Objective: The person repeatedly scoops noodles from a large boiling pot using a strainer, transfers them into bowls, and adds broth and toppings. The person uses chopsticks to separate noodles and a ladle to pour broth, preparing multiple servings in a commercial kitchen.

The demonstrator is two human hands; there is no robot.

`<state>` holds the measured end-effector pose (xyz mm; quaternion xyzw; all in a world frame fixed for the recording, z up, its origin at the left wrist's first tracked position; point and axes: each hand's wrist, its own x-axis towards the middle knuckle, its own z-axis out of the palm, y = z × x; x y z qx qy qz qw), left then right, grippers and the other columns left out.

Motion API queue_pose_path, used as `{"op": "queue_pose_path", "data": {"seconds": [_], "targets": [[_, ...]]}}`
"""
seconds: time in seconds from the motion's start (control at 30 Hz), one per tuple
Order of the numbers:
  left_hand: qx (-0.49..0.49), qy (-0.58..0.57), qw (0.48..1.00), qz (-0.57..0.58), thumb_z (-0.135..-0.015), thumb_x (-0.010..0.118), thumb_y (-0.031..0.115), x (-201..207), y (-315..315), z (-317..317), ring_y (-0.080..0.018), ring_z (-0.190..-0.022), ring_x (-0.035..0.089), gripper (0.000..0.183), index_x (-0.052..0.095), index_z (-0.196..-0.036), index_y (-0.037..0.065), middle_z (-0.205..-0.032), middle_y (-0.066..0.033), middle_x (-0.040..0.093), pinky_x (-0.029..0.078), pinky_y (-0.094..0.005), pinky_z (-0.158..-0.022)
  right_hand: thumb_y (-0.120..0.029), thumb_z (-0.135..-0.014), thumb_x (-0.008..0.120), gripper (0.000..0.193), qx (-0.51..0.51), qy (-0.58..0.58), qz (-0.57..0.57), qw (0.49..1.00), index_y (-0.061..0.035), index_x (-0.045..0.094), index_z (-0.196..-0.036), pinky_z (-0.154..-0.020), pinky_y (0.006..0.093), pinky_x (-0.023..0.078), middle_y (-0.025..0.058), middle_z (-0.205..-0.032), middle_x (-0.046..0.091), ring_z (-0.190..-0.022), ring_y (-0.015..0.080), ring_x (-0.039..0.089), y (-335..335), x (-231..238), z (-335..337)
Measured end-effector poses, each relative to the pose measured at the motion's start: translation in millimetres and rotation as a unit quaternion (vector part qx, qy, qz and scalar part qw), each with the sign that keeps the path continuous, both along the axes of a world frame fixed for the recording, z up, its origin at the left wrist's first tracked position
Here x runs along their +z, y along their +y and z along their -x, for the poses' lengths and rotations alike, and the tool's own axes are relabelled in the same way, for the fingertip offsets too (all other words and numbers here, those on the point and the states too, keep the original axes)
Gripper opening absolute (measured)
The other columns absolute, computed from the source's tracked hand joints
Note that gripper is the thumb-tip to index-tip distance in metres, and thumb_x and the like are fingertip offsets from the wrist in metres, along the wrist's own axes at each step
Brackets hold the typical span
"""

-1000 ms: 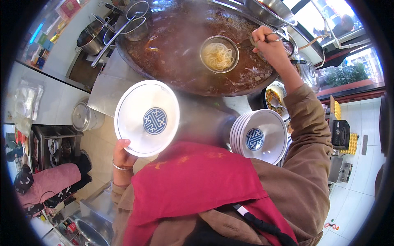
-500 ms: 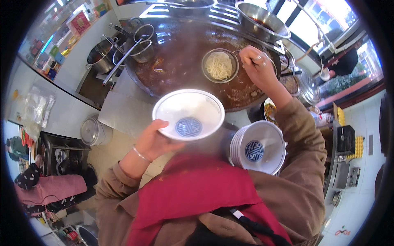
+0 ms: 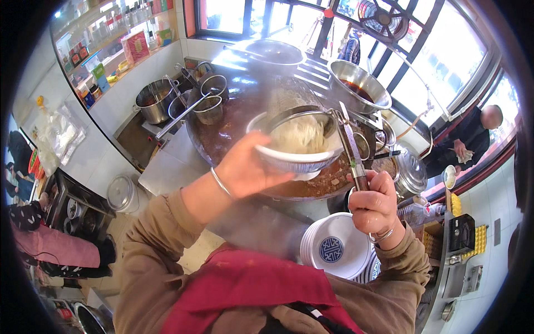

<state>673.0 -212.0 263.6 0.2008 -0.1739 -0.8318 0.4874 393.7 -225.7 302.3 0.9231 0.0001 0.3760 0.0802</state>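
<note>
My left hand (image 3: 247, 170) grips a white bowl (image 3: 297, 165) with a blue-patterned outside, its thumb at the rim. My right hand (image 3: 374, 201) is wrapped round the dark handle of a strainer (image 3: 349, 142). The strainer's basket is tipped over the bowl, and pale noodles (image 3: 300, 136) hang blurred between the two, inside the bowl's rim. Behind and below them lies a wide round pan (image 3: 325, 182) of brown broth, giving off steam. Near my right forearm leans a stack of white bowls (image 3: 360, 245) with a blue emblem inside the top one.
Strainers (image 3: 209, 111) rest at the pan's left edge, beside a metal pot (image 3: 156, 101). A large steel bowl of dark red liquid (image 3: 356, 89) stands at the back right. A lidded bucket (image 3: 122, 193) is on the floor at left. One person (image 3: 467, 136) is at far right, another (image 3: 61, 245) at left.
The strainer has come up from the broth and tipped over the bowl, its noodles now at the bowl. My left hand has brought the bowl forward and right. The whole view has shifted.
</note>
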Motion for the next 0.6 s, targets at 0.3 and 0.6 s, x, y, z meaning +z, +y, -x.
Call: {"op": "queue_pose_path", "data": {"seconds": [0.3,0.6], "targets": [[0.014,-0.043,0.999,0.030,-0.085,0.056,0.021,3.2,15.5,-11.5,-0.0343,-0.120,0.052,0.054,0.041,-0.136,0.009,-0.133,-0.0153,0.051,0.047,-0.0554,-0.094,-0.004,-0.060,0.067,0.025,0.028,0.017,-0.027,0.999,-0.0174,0.048,-0.068,-0.077,0.0469,0.056,-0.0029,-0.085,0.056,-0.072,0.0235,0.039,16.2,3.5,2.6],[0.039,-0.075,0.993,0.077,-0.083,0.053,0.019,-1.4,21.4,-18.6,-0.0389,-0.112,0.059,0.061,0.035,-0.139,0.003,-0.131,-0.0217,0.052,0.057,-0.0540,-0.083,-0.014,-0.053,0.065,0.023,-0.008,-0.024,-0.055,0.998,-0.0187,0.051,-0.070,-0.078,0.0488,0.055,-0.0041,-0.088,0.054,-0.075,0.0260,0.038,39.6,25.6,1.4]]}}
